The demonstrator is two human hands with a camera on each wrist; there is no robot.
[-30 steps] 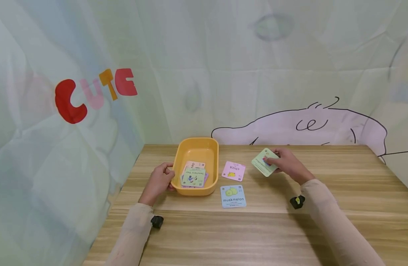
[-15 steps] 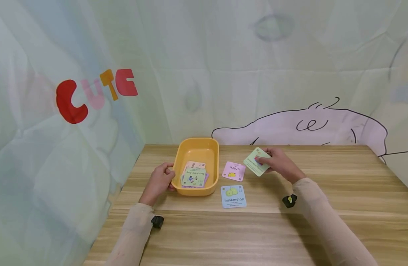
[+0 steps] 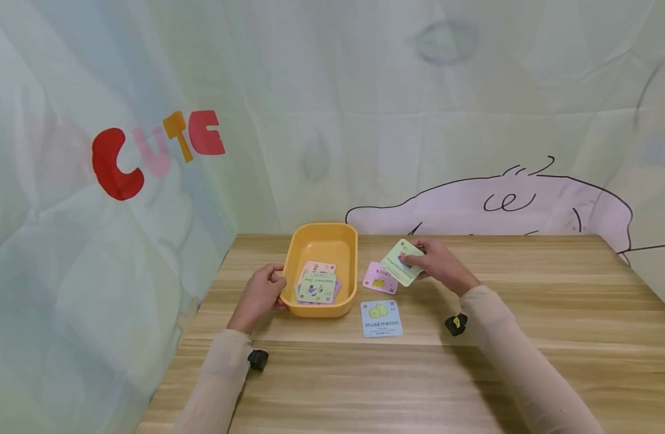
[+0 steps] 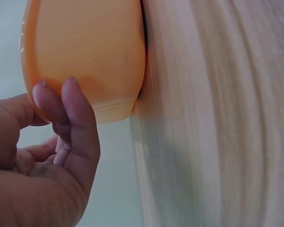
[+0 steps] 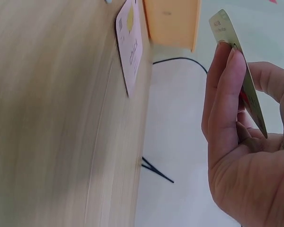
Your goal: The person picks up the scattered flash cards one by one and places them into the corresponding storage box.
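Note:
My right hand (image 3: 440, 263) pinches a green picture card (image 3: 402, 263) between thumb and fingers, above the table. In the head view this card overlaps a corner of the pink chick card (image 3: 380, 278). The right wrist view shows the held card (image 5: 222, 29) nearly edge-on, raised off the wood. With thumb and fingertips, my left hand (image 4: 61, 156) grips the rim of a yellow plastic tray (image 4: 90, 52) at its near left corner. Several cards lie in the tray, a green Teachers' Day card (image 3: 317, 288) on top.
A blue muskmelon card (image 3: 381, 318) lies face up in front of the chick card, right of the tray. Wood-grain table (image 3: 332, 386) spreads beneath everything. A printed cloth backdrop (image 3: 321, 108) hangs behind the table and along its left side.
My right hand has carried the green card leftward, from right of the chick card to partly over it. The left hand keeps its grip on the tray, which stays put.

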